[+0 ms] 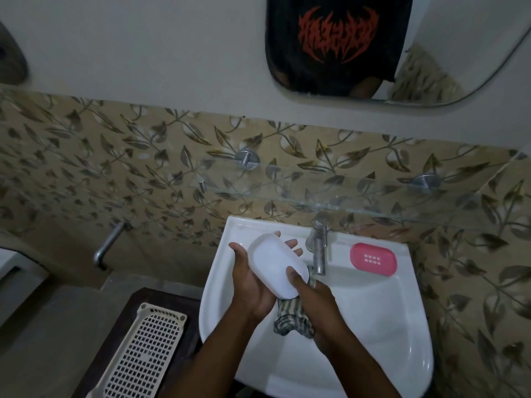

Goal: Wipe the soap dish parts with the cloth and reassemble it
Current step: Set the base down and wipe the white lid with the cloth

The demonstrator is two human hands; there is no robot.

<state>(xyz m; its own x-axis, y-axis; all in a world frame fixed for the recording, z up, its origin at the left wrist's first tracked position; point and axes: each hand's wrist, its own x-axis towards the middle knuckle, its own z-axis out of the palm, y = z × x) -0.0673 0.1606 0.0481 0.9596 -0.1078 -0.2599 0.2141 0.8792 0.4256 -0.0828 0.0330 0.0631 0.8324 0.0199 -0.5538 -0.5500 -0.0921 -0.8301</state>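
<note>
The leaf-patterned tiled wall (115, 156) fills the far side of the scene, with a mirror (459, 38) high at the far right. Below it the white sink (373, 311) hangs from the wall, and a glass shelf (359, 196) runs across just above its far rim. At the near left, beside the sink, a cream perforated basket (143, 354) lies tilted on a dark surface. Both my arms reach in from the near edge over the left half of the sink. My left grip (253, 285) cradles the white soap dish base (273, 262) from below and from the left, its fingers curled round the far edge with their tips showing past the rim. My right grip (313, 297) closes on the near right end of the base, thumb on top. The striped cloth (290, 323) is bunched under this grip against the underside of the base, and its loose end hangs between my wrists. I cannot see the fingers beneath. The base sits tilted, above the bowl. The pink drainer insert (373, 259) lies flat on the far right ledge of the sink, apart from the base. The chrome tap (319, 248) stands between them, just right of my left fingertips. A metal wall spout (107, 248) juts out well to the left.
</note>
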